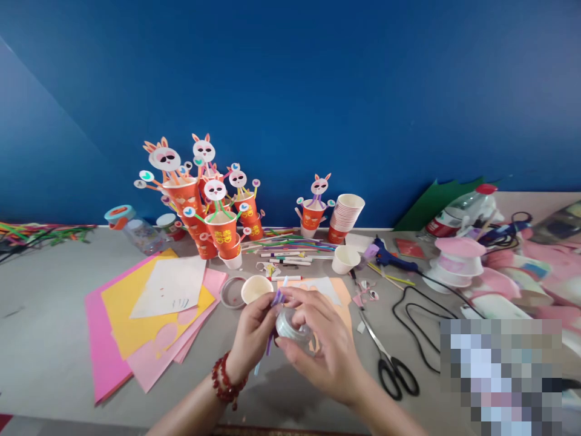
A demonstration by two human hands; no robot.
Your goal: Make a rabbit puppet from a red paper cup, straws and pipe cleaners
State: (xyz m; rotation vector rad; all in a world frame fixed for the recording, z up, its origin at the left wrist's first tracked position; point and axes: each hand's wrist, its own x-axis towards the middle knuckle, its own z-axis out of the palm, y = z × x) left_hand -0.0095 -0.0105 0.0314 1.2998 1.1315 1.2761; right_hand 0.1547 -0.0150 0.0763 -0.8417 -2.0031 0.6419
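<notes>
My left hand (254,333), with a red bead bracelet at its wrist, pinches a few thin purple and pale-blue straws (278,297); their ends stick out above and below the fingers. A roll of clear tape (290,326) sits in the grip of my right hand (322,339), pressed close to the straws. Whether a strip of tape is on the straws I cannot make out. Just beyond the hands stands an empty paper cup (256,290), beside a grey round lid (232,293). Cut orange paper (342,297) lies partly under the right hand.
Scissors (385,357) lie to the right, near a black cord (399,309) and a blue glue gun (393,257). Red cups with rabbit faces (222,233) stand at the back, near stacked cups (347,215). Coloured paper sheets (109,321) spread at left; pink-rimmed pieces (458,260) crowd the right.
</notes>
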